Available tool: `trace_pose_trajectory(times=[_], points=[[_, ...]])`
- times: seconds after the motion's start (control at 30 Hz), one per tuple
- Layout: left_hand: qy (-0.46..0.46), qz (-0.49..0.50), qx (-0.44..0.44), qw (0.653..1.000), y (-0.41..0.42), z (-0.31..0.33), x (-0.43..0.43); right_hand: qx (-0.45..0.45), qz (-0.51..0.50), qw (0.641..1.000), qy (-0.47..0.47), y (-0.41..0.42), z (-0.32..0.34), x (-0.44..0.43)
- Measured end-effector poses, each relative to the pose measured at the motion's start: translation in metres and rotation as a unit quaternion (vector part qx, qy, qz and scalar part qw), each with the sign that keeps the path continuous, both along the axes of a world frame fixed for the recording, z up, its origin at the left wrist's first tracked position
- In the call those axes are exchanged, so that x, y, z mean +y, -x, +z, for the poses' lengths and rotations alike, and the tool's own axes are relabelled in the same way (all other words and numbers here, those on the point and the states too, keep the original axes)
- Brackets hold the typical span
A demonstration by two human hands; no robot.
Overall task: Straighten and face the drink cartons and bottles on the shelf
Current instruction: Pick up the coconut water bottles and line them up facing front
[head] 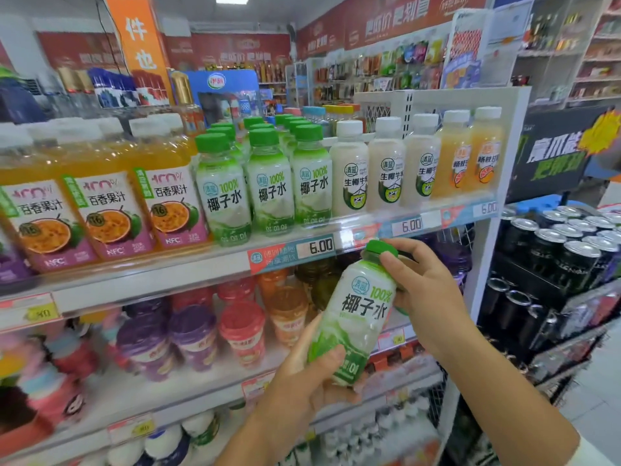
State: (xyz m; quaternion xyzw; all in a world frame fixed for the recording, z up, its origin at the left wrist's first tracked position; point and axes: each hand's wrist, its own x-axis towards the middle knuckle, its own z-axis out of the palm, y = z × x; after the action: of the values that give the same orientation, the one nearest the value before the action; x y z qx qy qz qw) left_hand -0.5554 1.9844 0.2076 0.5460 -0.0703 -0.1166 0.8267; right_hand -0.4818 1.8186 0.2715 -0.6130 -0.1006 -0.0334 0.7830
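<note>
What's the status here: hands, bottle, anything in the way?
Left hand grips coconut water bottle at base, right hand at neck. Bottle off the shelf, tilted, label toward camera. Three matching bottles fill the front row above.

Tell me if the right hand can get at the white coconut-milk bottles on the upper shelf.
Probably not yet: the right hand grips the green-capped bottle at its neck, the left hand at its base. Otherwise the way to the white bottles looks free: nothing stands before them.

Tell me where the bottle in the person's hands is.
Lower centre-right of the head view: the bottle tilts below a 6.00 price tag, left hand gripping its base, right hand at its cap.
</note>
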Motion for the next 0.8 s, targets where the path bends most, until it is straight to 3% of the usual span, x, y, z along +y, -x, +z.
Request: trace_pose_trajectory(times=[0.07,0.17,0.27,0.37,0.43,0.5,0.6,0.67,0.73,0.8], points=[[0.033,-0.032,0.019,0.999,0.000,-0.003,0.001,-0.001,0.010,1.000,-0.019,0.003,-0.001,0.001],[0.015,0.007,0.009,1.000,0.001,-0.003,-0.001,0.012,0.020,0.999,-0.031,0.006,-0.004,0.001],[-0.090,0.080,-0.034,0.992,0.003,0.000,-0.003,0.011,0.004,1.000,0.028,0.007,-0.008,0.001],[-0.238,0.137,-0.105,0.956,0.007,0.003,-0.006,0.013,-0.028,0.998,0.055,0.008,-0.011,0.002],[-0.268,0.160,-0.125,0.942,0.007,-0.002,-0.005,0.022,-0.045,0.997,0.051,0.007,-0.013,0.003],[-0.240,0.144,-0.111,0.954,0.006,-0.006,-0.001,0.032,-0.043,0.998,0.020,0.007,-0.014,0.003],[-0.091,0.068,0.002,0.994,0.002,-0.009,0.005,0.053,-0.011,0.997,-0.056,0.007,-0.018,0.000],[-0.025,0.037,0.040,0.998,0.001,-0.010,0.004,0.059,0.016,0.995,-0.082,0.007,-0.020,-0.001],[-0.054,0.075,0.009,0.996,0.003,-0.009,-0.002,0.054,0.024,0.995,-0.075,0.007,-0.023,-0.003],[-0.148,0.155,-0.052,0.975,0.006,-0.007,-0.007,0.038,0.004,0.999,-0.029,0.007,-0.024,-0.006]])
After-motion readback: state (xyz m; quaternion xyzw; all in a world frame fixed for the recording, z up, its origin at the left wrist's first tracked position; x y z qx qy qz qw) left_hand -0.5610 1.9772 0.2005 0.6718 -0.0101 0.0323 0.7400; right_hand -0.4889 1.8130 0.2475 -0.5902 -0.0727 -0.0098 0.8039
